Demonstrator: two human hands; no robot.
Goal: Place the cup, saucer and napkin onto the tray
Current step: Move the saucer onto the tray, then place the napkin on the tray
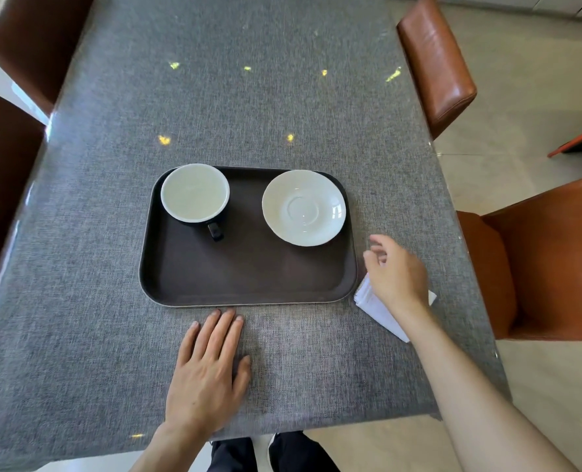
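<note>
A dark brown tray (248, 277) lies in the middle of the grey table. In its far left corner stands a cup (195, 193), black outside and white inside, with its handle toward me. A white saucer (304, 208) sits in the tray's far right part. A folded white napkin (376, 306) lies on the table just off the tray's near right corner. My right hand (397, 274) hovers over the napkin with fingers loosely apart, hiding much of it. My left hand (211, 366) rests flat on the table in front of the tray.
Brown leather chairs stand on the left (7, 185) and orange-brown ones on the right (436, 59), (551, 260). The table's near edge (282, 427) runs just below my left wrist, with my dark trousers beneath it.
</note>
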